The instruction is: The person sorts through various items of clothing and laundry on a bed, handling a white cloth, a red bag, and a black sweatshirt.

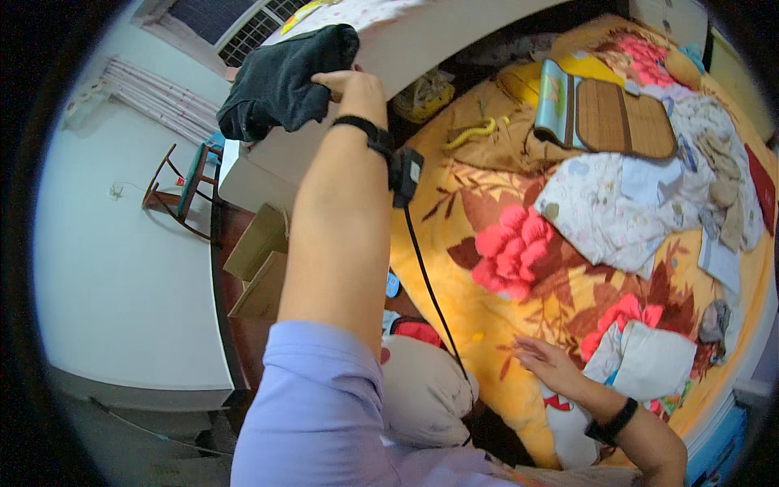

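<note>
My left hand (350, 86) is stretched far out at the upper left, its fingers closed on the edge of a dark folded garment (284, 77). That garment lies against the edge of a raised white surface (406, 45); whether it rests there or hangs from my hand, I cannot tell. Low on the right, my right hand (554, 369) is open with fingers extended and nothing in it. It is over or on the orange floral blanket (454, 276), close to a folded white cloth (653, 361).
Rumpled patterned clothes (600, 203), a brown woven mat (623, 118) and a yellow strip (479, 132) lie on the bed. An opened cardboard box (264, 276) and a wooden chair (185, 191) stand at left. A black cable (430, 280) runs down from my left wrist.
</note>
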The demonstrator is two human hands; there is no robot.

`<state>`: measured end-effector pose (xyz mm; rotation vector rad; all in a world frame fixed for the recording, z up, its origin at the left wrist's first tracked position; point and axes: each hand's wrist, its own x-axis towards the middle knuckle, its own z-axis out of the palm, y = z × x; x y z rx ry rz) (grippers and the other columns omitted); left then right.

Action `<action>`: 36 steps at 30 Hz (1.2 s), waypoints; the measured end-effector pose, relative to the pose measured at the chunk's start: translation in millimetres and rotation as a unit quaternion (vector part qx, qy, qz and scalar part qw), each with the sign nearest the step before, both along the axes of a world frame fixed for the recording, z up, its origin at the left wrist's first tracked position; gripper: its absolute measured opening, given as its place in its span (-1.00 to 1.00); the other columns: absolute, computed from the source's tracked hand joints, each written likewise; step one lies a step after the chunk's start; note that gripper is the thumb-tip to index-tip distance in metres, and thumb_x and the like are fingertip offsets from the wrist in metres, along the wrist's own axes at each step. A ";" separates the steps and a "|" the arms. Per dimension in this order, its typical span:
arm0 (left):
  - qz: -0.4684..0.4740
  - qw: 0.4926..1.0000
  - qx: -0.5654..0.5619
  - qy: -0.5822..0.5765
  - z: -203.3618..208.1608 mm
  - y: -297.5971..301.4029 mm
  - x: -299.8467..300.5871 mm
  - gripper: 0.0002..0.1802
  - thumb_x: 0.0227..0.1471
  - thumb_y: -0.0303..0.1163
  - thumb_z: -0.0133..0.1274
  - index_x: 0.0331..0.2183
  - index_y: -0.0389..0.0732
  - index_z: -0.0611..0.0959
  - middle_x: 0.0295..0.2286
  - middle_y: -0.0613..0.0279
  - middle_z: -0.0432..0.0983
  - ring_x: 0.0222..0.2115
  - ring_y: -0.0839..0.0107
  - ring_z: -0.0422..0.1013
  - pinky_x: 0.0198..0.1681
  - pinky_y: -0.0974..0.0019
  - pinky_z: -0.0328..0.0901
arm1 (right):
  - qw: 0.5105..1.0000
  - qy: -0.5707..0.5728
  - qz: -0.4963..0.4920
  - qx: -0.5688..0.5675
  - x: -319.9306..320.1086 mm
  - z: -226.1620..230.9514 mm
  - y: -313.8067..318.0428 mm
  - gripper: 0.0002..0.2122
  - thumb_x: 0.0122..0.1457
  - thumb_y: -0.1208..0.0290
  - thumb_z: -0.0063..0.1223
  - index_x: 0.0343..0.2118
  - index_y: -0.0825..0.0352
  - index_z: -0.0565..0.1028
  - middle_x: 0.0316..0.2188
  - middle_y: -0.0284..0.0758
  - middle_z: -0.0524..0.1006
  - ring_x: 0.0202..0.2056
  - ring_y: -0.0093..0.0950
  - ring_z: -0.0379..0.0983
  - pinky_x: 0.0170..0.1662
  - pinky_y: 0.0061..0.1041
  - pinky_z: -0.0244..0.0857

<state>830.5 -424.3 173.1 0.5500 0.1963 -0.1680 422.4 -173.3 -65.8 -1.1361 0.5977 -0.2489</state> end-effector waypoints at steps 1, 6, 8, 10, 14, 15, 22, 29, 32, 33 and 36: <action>0.004 1.000 -0.011 0.015 -5.2 -3.1 2.3 -0.26 -0.09 0.15 -0.19 0.04 -0.12 0.21 -0.05 0.14 0.20 -0.10 0.29 0.21 -0.12 0.25 0.12 | 1.000 -0.005 0.016 0.023 16.0 0.7 9.4 -0.62 0.12 0.42 -0.10 -0.01 0.43 0.21 -0.13 -0.20 0.37 -0.09 -0.50 0.29 -0.12 -0.57 0.23; 0.053 0.991 -0.122 0.025 -9.4 -24.1 44.2 -0.33 -0.02 0.09 -0.34 0.06 -0.09 0.19 0.05 0.26 0.07 0.04 0.41 0.04 0.05 0.18 -0.15 | 0.987 -0.051 0.144 -0.043 33.9 56.1 33.0 -0.68 0.13 0.38 -0.12 -0.08 0.39 0.29 -0.21 -0.27 0.38 -0.24 -0.54 0.33 -0.18 -0.58 0.25; 0.089 0.951 -0.296 -0.014 29.2 -21.3 81.7 -0.35 0.01 0.07 -0.40 0.07 -0.08 0.18 0.09 0.31 0.02 0.09 0.45 -0.03 0.12 0.15 -0.26 | 0.961 -0.020 0.220 0.165 19.0 58.9 41.1 -0.76 0.12 0.39 -0.11 -0.18 0.37 0.34 -0.29 -0.31 0.38 -0.35 -0.60 0.34 -0.32 -0.63 0.30; 0.099 0.985 -0.128 -0.051 17.0 -38.8 77.4 -0.36 0.00 0.03 -0.39 0.06 -0.11 0.21 0.07 0.29 0.07 0.08 0.43 0.02 0.12 0.19 -0.21 | 0.967 -0.017 0.194 0.165 -0.4 64.8 34.1 -0.78 0.11 0.39 -0.10 -0.20 0.37 0.34 -0.31 -0.32 0.39 -0.38 -0.61 0.35 -0.36 -0.65 0.30; 0.090 0.976 0.164 -0.107 62.4 -17.9 118.1 -0.41 -0.19 -0.20 -0.11 -0.08 -0.29 0.35 -0.08 0.10 0.30 -0.19 0.26 0.31 -0.11 0.30 0.17 | 0.985 -0.003 0.139 0.103 3.0 100.8 41.9 -0.69 0.09 0.35 -0.04 -0.15 0.38 0.26 -0.35 -0.28 0.41 -0.39 -0.54 0.36 -0.36 -0.59 0.32; 0.074 0.982 0.116 -0.127 29.8 -19.9 117.8 -0.44 -0.24 -0.27 -0.05 -0.12 -0.31 0.36 -0.13 0.09 0.33 -0.25 0.26 0.33 -0.14 0.27 0.20 | 0.988 0.048 0.126 0.069 7.1 91.3 45.1 -0.65 0.08 0.33 -0.02 -0.14 0.38 0.24 -0.35 -0.27 0.41 -0.36 -0.51 0.37 -0.32 -0.55 0.33; -0.124 0.918 0.105 -0.362 44.4 2.1 137.0 -0.49 -0.35 -0.34 0.02 -0.22 -0.29 0.40 -0.21 0.23 0.30 -0.18 0.40 0.23 -0.08 0.30 0.12 | 0.996 0.007 0.073 0.060 -4.0 108.2 58.5 -0.83 0.07 0.51 -0.09 -0.27 0.40 0.30 -0.40 -0.33 0.38 -0.33 -0.63 0.31 -0.29 -0.67 0.21; -0.054 0.962 0.151 -0.223 -5.0 -0.5 150.7 -0.46 -0.14 -0.26 0.06 -0.12 -0.30 0.32 -0.18 0.20 0.33 -0.28 0.31 0.33 -0.33 0.24 0.33 | 0.989 -0.077 0.083 0.093 14.5 72.8 66.9 -0.81 0.07 0.51 -0.07 -0.24 0.37 0.29 -0.34 -0.39 0.32 -0.33 -0.63 0.26 -0.28 -0.68 0.19; 0.013 0.955 0.196 -0.223 -6.1 3.2 156.3 -0.30 -0.19 -0.08 0.12 -0.13 -0.43 0.35 -0.15 0.12 0.32 -0.30 0.29 0.37 -0.32 0.33 0.32 | 0.991 -0.050 0.120 0.038 24.1 54.1 71.3 -0.78 0.06 0.43 -0.01 -0.25 0.37 0.30 -0.38 -0.36 0.36 -0.31 -0.62 0.28 -0.22 -0.67 0.20; 0.008 0.959 0.194 -0.204 -5.5 0.6 138.3 -0.23 -0.21 -0.01 0.13 -0.13 -0.46 0.35 -0.15 0.08 0.32 -0.31 0.27 0.38 -0.30 0.30 0.32 | 0.991 -0.025 0.130 0.007 23.9 50.3 70.0 -0.75 0.04 0.39 0.04 -0.26 0.38 0.32 -0.39 -0.38 0.40 -0.29 -0.63 0.32 -0.22 -0.65 0.24; 0.042 0.957 0.282 -0.062 -2.7 2.7 89.0 -0.15 -0.28 0.05 0.15 -0.09 -0.41 0.32 -0.14 0.02 0.32 -0.29 0.26 0.38 -0.30 0.29 0.32 | 0.989 0.020 0.064 0.132 19.2 52.5 80.0 -0.73 0.02 0.26 0.07 -0.37 0.39 0.39 -0.44 -0.33 0.43 -0.35 -0.57 0.36 -0.25 -0.58 0.25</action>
